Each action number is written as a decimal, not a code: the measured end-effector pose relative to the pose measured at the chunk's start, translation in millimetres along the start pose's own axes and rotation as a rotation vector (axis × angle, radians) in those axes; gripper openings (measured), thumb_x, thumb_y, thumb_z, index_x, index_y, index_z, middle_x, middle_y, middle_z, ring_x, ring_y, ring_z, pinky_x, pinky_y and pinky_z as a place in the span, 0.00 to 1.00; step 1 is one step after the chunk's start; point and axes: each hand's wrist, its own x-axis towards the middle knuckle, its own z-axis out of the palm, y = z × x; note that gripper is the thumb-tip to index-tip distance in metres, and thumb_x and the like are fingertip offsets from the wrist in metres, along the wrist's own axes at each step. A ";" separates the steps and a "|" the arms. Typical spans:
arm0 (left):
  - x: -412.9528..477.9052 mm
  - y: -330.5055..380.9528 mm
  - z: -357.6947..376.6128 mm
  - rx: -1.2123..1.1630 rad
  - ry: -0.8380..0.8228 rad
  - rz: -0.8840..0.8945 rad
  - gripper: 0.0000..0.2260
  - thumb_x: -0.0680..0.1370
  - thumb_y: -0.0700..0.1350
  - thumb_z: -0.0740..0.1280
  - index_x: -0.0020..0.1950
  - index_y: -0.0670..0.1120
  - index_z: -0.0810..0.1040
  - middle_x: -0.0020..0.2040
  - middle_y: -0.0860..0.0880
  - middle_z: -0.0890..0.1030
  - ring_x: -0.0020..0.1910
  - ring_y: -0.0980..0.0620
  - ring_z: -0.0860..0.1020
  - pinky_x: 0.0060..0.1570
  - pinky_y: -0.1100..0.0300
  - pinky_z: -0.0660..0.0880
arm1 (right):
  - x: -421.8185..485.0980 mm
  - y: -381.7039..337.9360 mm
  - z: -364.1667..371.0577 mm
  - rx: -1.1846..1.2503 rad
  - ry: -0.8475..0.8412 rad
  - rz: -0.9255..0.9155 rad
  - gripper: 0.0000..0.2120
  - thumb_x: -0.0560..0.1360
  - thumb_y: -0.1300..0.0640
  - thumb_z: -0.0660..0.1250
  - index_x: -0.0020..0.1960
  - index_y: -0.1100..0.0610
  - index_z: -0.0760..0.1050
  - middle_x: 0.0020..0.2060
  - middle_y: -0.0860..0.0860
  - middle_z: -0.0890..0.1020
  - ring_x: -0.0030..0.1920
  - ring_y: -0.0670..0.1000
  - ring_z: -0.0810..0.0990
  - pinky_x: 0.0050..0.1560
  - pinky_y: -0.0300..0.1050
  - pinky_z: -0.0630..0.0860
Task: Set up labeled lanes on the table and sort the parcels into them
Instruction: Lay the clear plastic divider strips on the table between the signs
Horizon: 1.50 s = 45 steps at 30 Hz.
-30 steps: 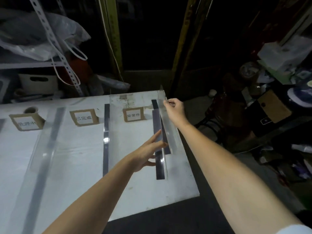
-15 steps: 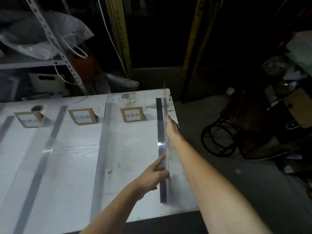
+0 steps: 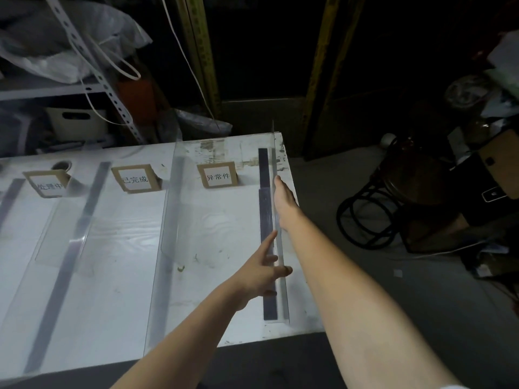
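Two bare hands, yours, meet at a clear upright divider (image 3: 283, 301) near the right edge of a white table (image 3: 118, 276), just right of the frame's centre. Your right hand (image 3: 284, 202) is the higher one in the frame, with its fingers straight and together, laid flat against the divider's right face. Your left hand (image 3: 259, 273) is lower, with its fingers straight and spread. Its index finger points up along the divider's left face and touches it. Neither hand curls around anything. You cannot tell whether the left hand's lower fingers reach past the clear sheet.

The divider stands on edge along a dark strip (image 3: 265, 214) that runs from the table's far edge toward its near edge. Left of it, at centre frame, a cardboard label (image 3: 219, 175) reading 异常件 stands on the table. Further left come a second clear divider (image 3: 168, 220), a middle label (image 3: 136, 178) reading 已完成, a third divider (image 3: 64, 234) and a blurred left label (image 3: 47, 183).

A plastic bag (image 3: 56, 37) on a metal shelf fills the upper left, and a dark round stool (image 3: 393, 192) stands at the right.
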 end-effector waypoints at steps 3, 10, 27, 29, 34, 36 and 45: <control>0.4 0.2 5.6 0.006 -0.003 -0.005 0.38 0.81 0.37 0.67 0.77 0.69 0.52 0.78 0.45 0.63 0.71 0.42 0.70 0.56 0.48 0.79 | -1.7 0.6 -1.3 0.029 -0.013 0.000 0.25 0.86 0.44 0.48 0.80 0.51 0.57 0.79 0.52 0.60 0.79 0.55 0.58 0.76 0.54 0.56; 1.0 1.8 10.0 -0.011 -0.002 0.014 0.37 0.81 0.36 0.64 0.78 0.68 0.52 0.77 0.44 0.64 0.70 0.40 0.71 0.55 0.45 0.79 | -2.8 -0.5 -5.2 0.068 -0.035 0.032 0.27 0.85 0.42 0.50 0.81 0.53 0.57 0.79 0.54 0.60 0.78 0.57 0.60 0.75 0.53 0.58; 8.8 2.8 22.8 -0.085 0.012 0.028 0.38 0.80 0.35 0.66 0.78 0.67 0.53 0.77 0.43 0.65 0.63 0.43 0.73 0.43 0.55 0.83 | 10.6 -8.6 -13.0 0.018 -0.055 -0.015 0.29 0.85 0.40 0.48 0.81 0.53 0.55 0.80 0.55 0.59 0.79 0.58 0.58 0.76 0.55 0.55; 8.1 2.2 25.5 -0.086 0.017 0.028 0.38 0.80 0.35 0.66 0.78 0.67 0.53 0.77 0.43 0.64 0.64 0.43 0.73 0.46 0.53 0.82 | 12.2 -7.7 -13.4 0.029 -0.067 -0.005 0.29 0.85 0.40 0.48 0.81 0.53 0.55 0.80 0.55 0.59 0.79 0.58 0.58 0.76 0.55 0.55; 3.3 -2.0 27.7 -0.082 0.026 0.013 0.38 0.80 0.35 0.66 0.77 0.68 0.53 0.77 0.44 0.64 0.69 0.40 0.72 0.49 0.52 0.82 | 14.0 -6.7 -13.8 0.037 -0.090 0.006 0.29 0.84 0.39 0.48 0.81 0.51 0.55 0.80 0.53 0.58 0.79 0.57 0.58 0.76 0.55 0.55; 2.8 -0.7 27.7 -0.067 0.029 0.008 0.38 0.80 0.35 0.66 0.77 0.68 0.53 0.77 0.44 0.64 0.69 0.40 0.72 0.51 0.50 0.82 | 15.4 -7.3 -15.0 0.034 -0.092 0.003 0.30 0.84 0.38 0.48 0.81 0.52 0.56 0.80 0.53 0.59 0.79 0.57 0.58 0.76 0.55 0.55; 6.8 8.0 34.3 0.041 0.074 0.005 0.41 0.78 0.36 0.69 0.78 0.64 0.51 0.79 0.45 0.61 0.72 0.39 0.70 0.62 0.40 0.76 | 18.1 1.5 -18.1 -0.110 -0.099 -0.056 0.30 0.84 0.38 0.47 0.80 0.52 0.57 0.79 0.54 0.61 0.78 0.58 0.60 0.75 0.55 0.58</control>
